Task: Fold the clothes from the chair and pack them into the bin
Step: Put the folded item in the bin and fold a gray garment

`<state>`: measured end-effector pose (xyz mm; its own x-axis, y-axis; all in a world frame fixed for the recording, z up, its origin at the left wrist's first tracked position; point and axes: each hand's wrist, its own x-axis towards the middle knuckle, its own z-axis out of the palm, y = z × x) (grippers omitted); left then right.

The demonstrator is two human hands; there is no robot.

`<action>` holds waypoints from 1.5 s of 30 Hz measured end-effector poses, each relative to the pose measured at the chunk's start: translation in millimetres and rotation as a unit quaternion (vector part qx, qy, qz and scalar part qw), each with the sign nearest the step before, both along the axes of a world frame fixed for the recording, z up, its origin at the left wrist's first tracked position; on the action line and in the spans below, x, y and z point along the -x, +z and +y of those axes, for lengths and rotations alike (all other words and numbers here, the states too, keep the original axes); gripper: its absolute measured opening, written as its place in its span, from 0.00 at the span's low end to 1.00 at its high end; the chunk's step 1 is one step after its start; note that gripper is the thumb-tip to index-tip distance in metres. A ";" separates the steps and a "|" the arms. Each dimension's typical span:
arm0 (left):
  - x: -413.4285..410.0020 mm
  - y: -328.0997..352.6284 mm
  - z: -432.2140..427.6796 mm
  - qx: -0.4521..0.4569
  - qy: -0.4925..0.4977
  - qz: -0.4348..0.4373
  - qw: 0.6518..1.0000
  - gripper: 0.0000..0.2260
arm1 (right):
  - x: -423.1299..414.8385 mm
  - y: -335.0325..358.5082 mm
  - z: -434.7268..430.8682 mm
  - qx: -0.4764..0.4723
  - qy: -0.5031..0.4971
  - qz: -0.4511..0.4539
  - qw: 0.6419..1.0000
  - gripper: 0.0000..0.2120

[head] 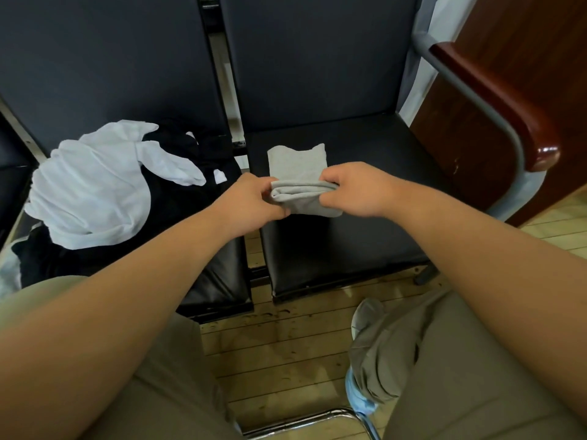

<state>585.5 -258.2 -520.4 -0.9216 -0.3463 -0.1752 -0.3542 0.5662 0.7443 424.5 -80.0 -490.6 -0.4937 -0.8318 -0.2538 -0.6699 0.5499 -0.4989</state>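
Grey garment (297, 168), half-folded on black chair seat (365, 147), was pinched at its folded edge by fingers (332, 179) of left hand (254, 201) and right hand (359, 188).

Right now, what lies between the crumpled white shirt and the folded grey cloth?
Head view: black clothing, the gap between the black seats, and the left hand pinching the grey cloth.

Waiting room or office seating area, judged by linked black padded seats (349, 236), wooden armrest (495, 100) far right, wood panelling (540, 42) beyond, worn plank floor (286, 354) near.
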 end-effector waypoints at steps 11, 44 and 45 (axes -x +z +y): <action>2.6 5.1 1.4 -0.180 -0.069 -0.054 0.980 0.11 | 28.3 13.8 8.5 -0.071 -0.006 -0.224 0.972 0.09; 36.1 -70.7 1.0 -0.242 0.186 -0.033 0.952 0.10 | 45.3 -73.5 -35.9 -0.055 -0.191 -0.105 0.974 0.18; 34.6 -66.5 3.6 -0.274 0.193 -0.026 0.942 0.12 | 44.3 -67.7 -32.6 -0.044 -0.203 -0.130 0.970 0.18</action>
<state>550.9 -254.6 -586.8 -0.7313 -0.4980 -0.4660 -0.4982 -0.0766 0.8637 380.2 -112.6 -558.3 -0.6860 -0.5521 -0.4739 -0.2480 0.7898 -0.5611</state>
